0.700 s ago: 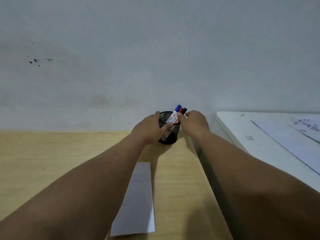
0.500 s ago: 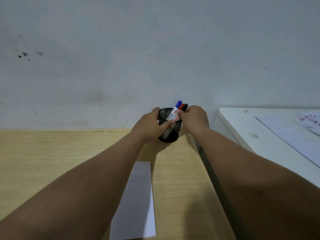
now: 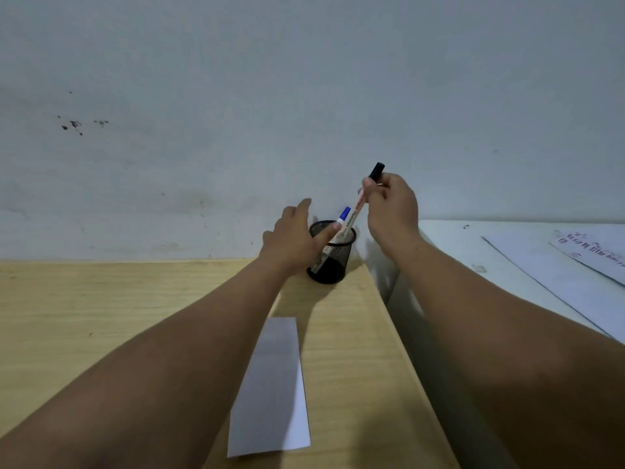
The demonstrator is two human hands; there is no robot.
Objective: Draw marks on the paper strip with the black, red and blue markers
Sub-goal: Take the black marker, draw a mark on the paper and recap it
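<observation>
A black mesh pen cup [image 3: 329,265] stands at the far right corner of the wooden desk [image 3: 101,316]. My right hand [image 3: 392,211] pinches the black-capped marker [image 3: 363,198] and holds it tilted above the cup, its lower end still near the rim. The blue-capped marker [image 3: 343,216] leans inside the cup. The red marker is not clearly visible. My left hand [image 3: 294,235] rests against the cup's left side, fingers spread, thumb at the rim. The white paper strip [image 3: 274,387] lies flat on the desk in front of me, blank.
A grey wall [image 3: 304,96] rises right behind the desk. To the right, across a dark gap, stands a white table [image 3: 473,258] with printed sheets [image 3: 575,265] on it.
My right hand has lifted the black marker up out of the cup. My left hand has loosened from the cup and its fingers have spread.
</observation>
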